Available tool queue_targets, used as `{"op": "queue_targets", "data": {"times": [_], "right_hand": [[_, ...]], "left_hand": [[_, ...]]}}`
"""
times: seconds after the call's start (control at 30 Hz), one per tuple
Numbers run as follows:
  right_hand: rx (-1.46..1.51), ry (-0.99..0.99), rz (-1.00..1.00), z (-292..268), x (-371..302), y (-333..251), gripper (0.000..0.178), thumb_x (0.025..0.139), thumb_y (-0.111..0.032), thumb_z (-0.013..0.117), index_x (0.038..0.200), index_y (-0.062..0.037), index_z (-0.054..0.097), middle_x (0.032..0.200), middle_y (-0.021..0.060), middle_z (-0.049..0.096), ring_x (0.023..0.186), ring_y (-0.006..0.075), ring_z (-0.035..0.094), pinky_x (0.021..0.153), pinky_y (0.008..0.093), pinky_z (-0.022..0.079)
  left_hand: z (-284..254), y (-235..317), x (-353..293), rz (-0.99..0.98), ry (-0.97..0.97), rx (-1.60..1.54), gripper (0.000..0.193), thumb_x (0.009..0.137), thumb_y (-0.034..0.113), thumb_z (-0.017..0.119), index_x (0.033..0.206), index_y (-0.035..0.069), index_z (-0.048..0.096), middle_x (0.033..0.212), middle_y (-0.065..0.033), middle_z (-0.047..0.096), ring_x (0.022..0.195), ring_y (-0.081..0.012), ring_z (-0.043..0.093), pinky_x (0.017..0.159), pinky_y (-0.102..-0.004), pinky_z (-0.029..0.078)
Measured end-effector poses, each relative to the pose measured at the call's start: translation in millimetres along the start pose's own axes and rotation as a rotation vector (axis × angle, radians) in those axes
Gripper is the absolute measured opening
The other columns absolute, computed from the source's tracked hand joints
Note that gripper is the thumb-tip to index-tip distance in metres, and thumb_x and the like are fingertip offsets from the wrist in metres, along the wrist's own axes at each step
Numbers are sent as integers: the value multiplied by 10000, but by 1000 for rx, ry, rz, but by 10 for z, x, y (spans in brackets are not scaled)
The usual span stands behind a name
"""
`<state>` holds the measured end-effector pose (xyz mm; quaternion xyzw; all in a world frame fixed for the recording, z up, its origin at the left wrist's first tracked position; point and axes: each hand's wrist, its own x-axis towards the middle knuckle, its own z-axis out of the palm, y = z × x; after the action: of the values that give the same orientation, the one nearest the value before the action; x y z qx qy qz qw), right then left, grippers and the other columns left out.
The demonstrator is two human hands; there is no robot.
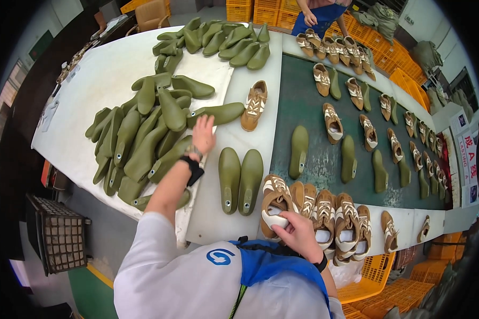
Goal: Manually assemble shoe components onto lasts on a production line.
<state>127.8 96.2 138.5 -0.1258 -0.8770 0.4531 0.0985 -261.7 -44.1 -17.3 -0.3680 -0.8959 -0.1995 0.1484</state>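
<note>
My left hand (203, 134) is stretched over the pile's right edge. Its fingers are extended at the heel end of a green shoe last (222, 114), and whether they touch it I cannot tell. With thumb and fingers, my right hand (298, 229) pinches the heel collar of a brown and white sneaker (276, 198). That sneaker stands first in a row of similar sneakers (346, 218). A pair of green lasts (229, 178) lies side by side between my hands. Beyond them, a single brown sneaker (254, 106) rests near the toe of the last at my left hand.
Many green lasts are heaped on the white-covered table (90, 69) at left. A dark green conveyor belt (319, 175) at right carries sneakers and lasts. Across it, a person (316, 16) stands by more sneakers. A wire basket (58, 231) stands lower left; orange crates (370, 276) lie lower right.
</note>
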Motion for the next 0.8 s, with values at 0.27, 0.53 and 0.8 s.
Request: {"op": "queue_targets", "data": {"times": [0.27, 0.53, 0.8], "right_hand": [[-42, 49, 68, -29, -42, 52, 286, 764, -176, 745, 977, -25, 626, 711, 98, 602, 512, 161, 578, 493, 275, 469], [1, 41, 0, -28, -11, 11, 285, 761, -162, 744, 979, -24, 622, 715, 95, 600, 515, 166, 575, 492, 278, 466], [54, 42, -40, 39, -90, 53, 306, 756, -114, 748, 1002, 15, 621, 730, 70, 597, 534, 103, 553, 506, 230, 458]], "left_hand": [[-108, -182, 949, -225, -663, 251, 485, 710, 355, 698, 1054, 16, 652, 1051, -181, 656, 949, -342, 639, 855, -413, 499], [-380, 228, 290, -219, -438, 274, 458, 690, 480, 672, 822, 44, 717, 835, -174, 688, 772, -316, 675, 705, -397, 544], [-844, 707, -1043, -330, -490, 270, 405, 769, 448, 657, 753, 45, 696, 729, -149, 670, 683, -297, 667, 598, -369, 525]]}}
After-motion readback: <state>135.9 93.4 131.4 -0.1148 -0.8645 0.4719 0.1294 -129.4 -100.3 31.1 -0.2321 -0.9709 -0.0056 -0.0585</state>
